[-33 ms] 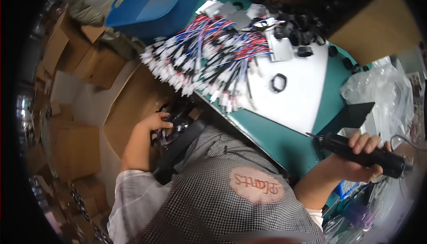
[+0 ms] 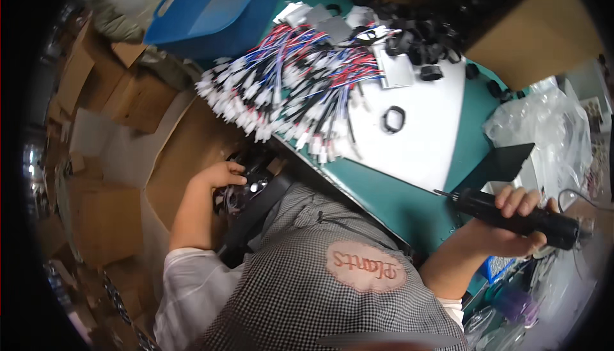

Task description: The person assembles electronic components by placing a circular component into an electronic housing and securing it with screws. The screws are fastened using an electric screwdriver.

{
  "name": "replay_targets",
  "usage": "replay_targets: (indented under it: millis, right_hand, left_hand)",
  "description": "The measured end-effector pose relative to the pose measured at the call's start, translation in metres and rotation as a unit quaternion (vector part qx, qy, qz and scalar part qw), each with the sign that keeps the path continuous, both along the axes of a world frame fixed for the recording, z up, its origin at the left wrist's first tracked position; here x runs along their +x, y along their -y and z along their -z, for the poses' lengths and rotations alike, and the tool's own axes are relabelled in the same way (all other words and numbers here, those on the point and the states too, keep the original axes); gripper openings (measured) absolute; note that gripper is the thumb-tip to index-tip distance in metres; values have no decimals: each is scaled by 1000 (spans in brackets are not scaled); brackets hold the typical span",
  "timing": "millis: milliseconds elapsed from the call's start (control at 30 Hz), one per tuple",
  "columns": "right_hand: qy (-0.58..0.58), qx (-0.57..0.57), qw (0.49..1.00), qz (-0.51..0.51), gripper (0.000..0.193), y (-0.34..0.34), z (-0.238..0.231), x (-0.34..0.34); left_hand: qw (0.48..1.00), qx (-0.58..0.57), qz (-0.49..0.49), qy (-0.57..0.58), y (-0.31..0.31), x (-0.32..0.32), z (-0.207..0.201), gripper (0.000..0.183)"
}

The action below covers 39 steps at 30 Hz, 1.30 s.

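Observation:
My right hand is wrapped round a black electric screwdriver, over the right part of the green table. Its thin metal bit points left toward the white sheet. My left hand reaches down beside the table, over an open cardboard box of dark, shiny parts. Its visible fingers are bent together; what they hold is hidden among the parts. On the table lies a large bundle of cables with white connectors. A single black ring rests on the white sheet.
A blue plastic tub stands at the table's far left. Several black rings lie heaped at the back, near flat silver pieces. Clear plastic bags and a cardboard flap are at the right. Cartons fill the left.
The view has shifted slightly, so the table and its contents sit a little further left. My right hand still grips the electric screwdriver; my left hand stays at the box with barely any movement.

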State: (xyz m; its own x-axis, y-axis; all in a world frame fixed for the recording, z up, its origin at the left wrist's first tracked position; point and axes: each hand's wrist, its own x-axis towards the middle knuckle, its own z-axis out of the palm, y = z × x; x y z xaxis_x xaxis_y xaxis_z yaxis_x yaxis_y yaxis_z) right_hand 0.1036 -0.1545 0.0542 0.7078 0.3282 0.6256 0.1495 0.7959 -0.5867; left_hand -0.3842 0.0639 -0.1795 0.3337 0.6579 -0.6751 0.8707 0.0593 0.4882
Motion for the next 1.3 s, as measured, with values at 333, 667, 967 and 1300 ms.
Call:
replay_targets:
  millis: [333,667,967,1300]
  right_hand:
    - [-33,-10,999,-8,63,-6,38,6]
    - [-77,-10,995,-69,67,-4,52,21]
    - [-29,-28,995,-93,65,0,53,28]
    - [-118,-37,986,-114,67,6,45,19]
  left_hand:
    - [908,-79,281,300,-40,210,-263,26]
    - [855,217,181,434,-85,441,-287,37]
    - [820,404,138,381,-147,630,-274,55]
    - [808,320,151,472,-140,602,-296,40]
